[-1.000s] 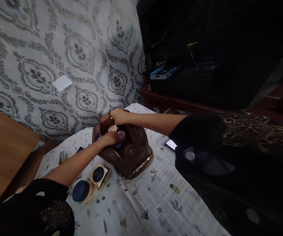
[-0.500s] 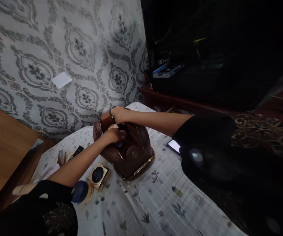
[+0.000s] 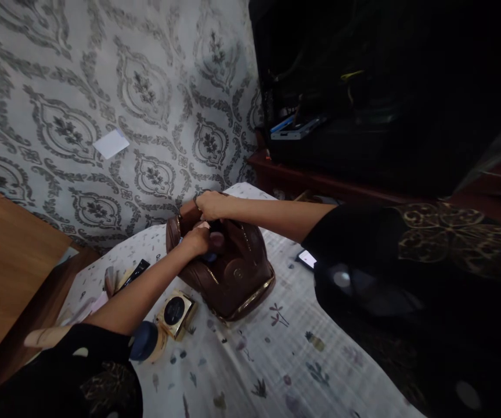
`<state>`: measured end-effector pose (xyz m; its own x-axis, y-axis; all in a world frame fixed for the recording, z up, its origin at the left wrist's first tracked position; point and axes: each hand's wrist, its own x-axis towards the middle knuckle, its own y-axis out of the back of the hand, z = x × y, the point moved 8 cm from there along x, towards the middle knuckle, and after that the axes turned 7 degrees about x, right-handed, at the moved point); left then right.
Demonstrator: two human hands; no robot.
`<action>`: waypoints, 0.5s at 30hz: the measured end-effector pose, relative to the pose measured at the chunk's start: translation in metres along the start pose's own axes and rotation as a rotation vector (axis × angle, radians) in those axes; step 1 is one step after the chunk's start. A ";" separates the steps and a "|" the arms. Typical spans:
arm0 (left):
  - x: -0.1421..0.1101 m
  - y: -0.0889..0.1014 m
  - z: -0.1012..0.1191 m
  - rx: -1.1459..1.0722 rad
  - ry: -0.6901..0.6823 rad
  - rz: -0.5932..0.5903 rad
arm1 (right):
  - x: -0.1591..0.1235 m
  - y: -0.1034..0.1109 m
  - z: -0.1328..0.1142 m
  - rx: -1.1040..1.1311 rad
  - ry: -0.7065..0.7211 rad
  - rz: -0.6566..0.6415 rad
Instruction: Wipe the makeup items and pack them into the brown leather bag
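Note:
A brown leather bag [image 3: 237,278] with a gold zip lies on a white cloth with small flower prints [image 3: 276,360]. My right hand [image 3: 209,204] is closed on the bag's upper edge at its opening. My left hand [image 3: 198,239] is closed at the opening, holding a small dark round object I cannot make out, partly inside the bag.
Near my left arm lie a gold square compact [image 3: 175,309], a dark-lidded jar [image 3: 146,341] and a black tube [image 3: 134,273]. A lit phone [image 3: 306,259] lies right of the bag. A wooden table [image 3: 6,261] stands left, a dark shelf unit [image 3: 363,104] behind, patterned wall at the back.
Both hands stay at the bag's opening; my left hand has shifted slightly toward the opening. The camera view has drifted a little.

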<state>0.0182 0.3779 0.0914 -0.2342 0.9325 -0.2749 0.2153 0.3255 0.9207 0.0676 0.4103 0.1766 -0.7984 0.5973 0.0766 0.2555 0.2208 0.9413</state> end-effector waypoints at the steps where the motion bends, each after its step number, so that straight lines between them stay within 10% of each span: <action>1: -0.001 0.001 0.000 0.004 0.006 0.002 | -0.001 0.001 0.000 -0.010 -0.009 0.004; 15: -0.006 0.007 0.005 0.052 0.003 0.025 | -0.012 0.011 -0.007 -0.046 0.004 0.041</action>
<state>0.0254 0.3758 0.0986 -0.2305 0.9402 -0.2509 0.2703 0.3096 0.9116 0.0761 0.4006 0.1885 -0.7899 0.6021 0.1162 0.2622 0.1603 0.9516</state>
